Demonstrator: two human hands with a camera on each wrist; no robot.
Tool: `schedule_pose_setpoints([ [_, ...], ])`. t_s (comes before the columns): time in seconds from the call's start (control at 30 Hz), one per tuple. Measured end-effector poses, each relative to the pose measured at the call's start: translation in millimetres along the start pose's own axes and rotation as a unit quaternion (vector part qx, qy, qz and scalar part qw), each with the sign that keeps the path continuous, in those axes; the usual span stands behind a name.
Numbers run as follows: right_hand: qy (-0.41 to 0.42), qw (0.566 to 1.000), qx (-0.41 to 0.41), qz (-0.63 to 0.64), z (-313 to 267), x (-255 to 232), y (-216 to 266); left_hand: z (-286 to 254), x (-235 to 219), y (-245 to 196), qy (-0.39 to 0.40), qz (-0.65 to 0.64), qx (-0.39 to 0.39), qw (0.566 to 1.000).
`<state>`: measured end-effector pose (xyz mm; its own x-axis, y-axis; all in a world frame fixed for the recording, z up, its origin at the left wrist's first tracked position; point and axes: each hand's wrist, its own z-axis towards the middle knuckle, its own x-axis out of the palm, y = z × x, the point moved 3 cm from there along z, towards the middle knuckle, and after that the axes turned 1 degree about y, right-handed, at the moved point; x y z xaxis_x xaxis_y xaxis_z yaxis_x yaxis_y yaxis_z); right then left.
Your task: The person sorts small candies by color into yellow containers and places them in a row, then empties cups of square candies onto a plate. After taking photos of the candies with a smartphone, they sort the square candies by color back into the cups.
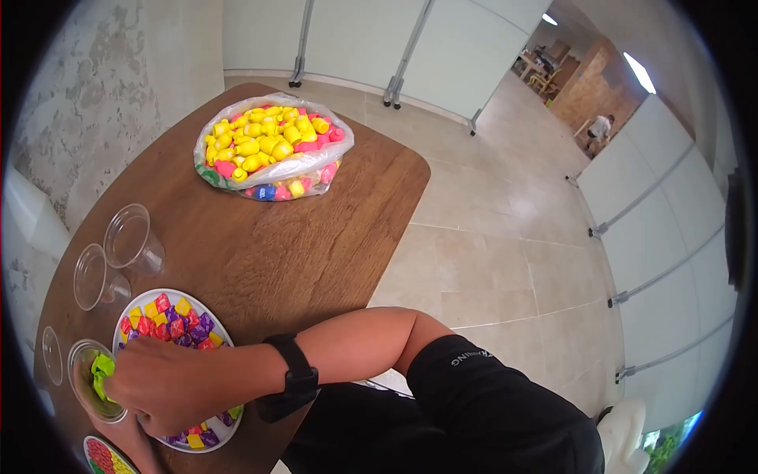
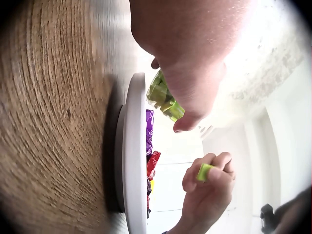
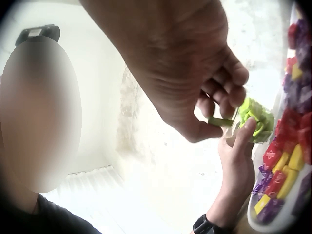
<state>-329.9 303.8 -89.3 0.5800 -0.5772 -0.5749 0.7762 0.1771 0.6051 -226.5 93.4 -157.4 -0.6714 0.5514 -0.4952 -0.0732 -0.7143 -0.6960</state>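
My left hand point(image 2: 195, 83) grips a clear plastic cup point(image 1: 81, 378) that contains several green wrapped candies point(image 3: 257, 122). In the head view that hand is mostly hidden beneath my right hand point(image 1: 170, 383). Between thumb and fingertips, my right hand pinches a single green candy point(image 2: 204, 172) close to the cup's mouth, as the right wrist view shows. Beside the cup and partly under my right forearm lies a white plate point(image 1: 227, 433). Red, yellow and purple wrapped candies point(image 1: 185, 324) are spread over it.
Two clear cups point(image 1: 128, 237) stand farther up the wooden table point(image 1: 300, 237), with another clear round rim point(image 1: 52, 355) at its left edge. A plastic bag point(image 1: 316, 164) of yellow and pink pieces sits at the far end. Another plate point(image 1: 89, 446) with small colored pieces is at the bottom.
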Motion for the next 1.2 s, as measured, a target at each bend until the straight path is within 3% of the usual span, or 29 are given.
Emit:
schedule_pose_setpoints([
  [0.03, -0.030, 0.995, 0.051, 0.077, 5, -1, -3, 1, 1, 1, -0.002, -0.007, 0.002, 1.000],
  [0.07, -0.027, 0.996, 0.052, 0.070, 6, 0, -2, 0, 2, 5, 0.008, -0.001, -0.026, 1.000],
  [0.13, -0.145, 0.977, 0.042, 0.153, 6, -4, 0, 0, 7, 3, 0.018, 0.000, -0.053, 0.998],
  [0.23, -0.175, 0.975, 0.024, 0.133, 5, 5, -1, -4, 7, -4, 0.024, 0.004, -0.008, 1.000],
  [0.43, -0.139, 0.989, -0.013, 0.040, 4, 29, -10, -8, 6, -5, 0.071, 0.017, 0.042, 0.996],
  [0.57, -0.164, 0.984, -0.013, 0.068, 6, 27, -4, -6, 5, -17, 0.062, 0.028, 0.028, 0.997],
  [0.73, -0.176, 0.983, -0.006, 0.043, 7, -8, 4, -1, -1, -4, 0.040, 0.021, 0.031, 0.998],
  [0.77, -0.176, 0.983, -0.006, 0.043, 7, -19, 4, -1, -1, -2, 0.018, -0.019, -0.020, 0.999],
  [0.8, -0.076, 0.997, 0.023, -0.015, 9, -26, 4, -1, -1, -1, -0.004, -0.058, -0.072, 0.996],
  [0.83, 0.024, 0.996, 0.051, -0.072, 7, -29, 4, -2, 0, -1, -0.003, -0.057, -0.072, 0.996],
  [0.87, 0.024, 0.996, 0.050, -0.070, 1, -32, 4, -3, 1, -1, -0.009, -0.080, -0.057, 0.995],
  [0.93, 0.052, 0.992, -0.040, -0.109, -15, -34, 2, -5, -3, 2, -0.015, -0.100, -0.044, 0.994],
  [1.03, 0.100, 0.979, -0.059, -0.169, -28, -27, 1, -2, -10, 5, -0.013, -0.047, -0.021, 0.999],
  [1.13, 0.158, 0.969, -0.036, -0.189, -29, -25, -1, -2, -8, 15, -0.011, -0.078, -0.048, 0.996],
  [1.17, 0.199, 0.963, 0.001, -0.179, -27, -35, 2, -1, -3, 4, -0.016, -0.057, -0.014, 0.998],
  [1.2, 0.161, 0.967, -0.008, -0.196, -30, -43, 4, -1, 1, -7, -0.024, -0.036, -0.020, 0.999],
])
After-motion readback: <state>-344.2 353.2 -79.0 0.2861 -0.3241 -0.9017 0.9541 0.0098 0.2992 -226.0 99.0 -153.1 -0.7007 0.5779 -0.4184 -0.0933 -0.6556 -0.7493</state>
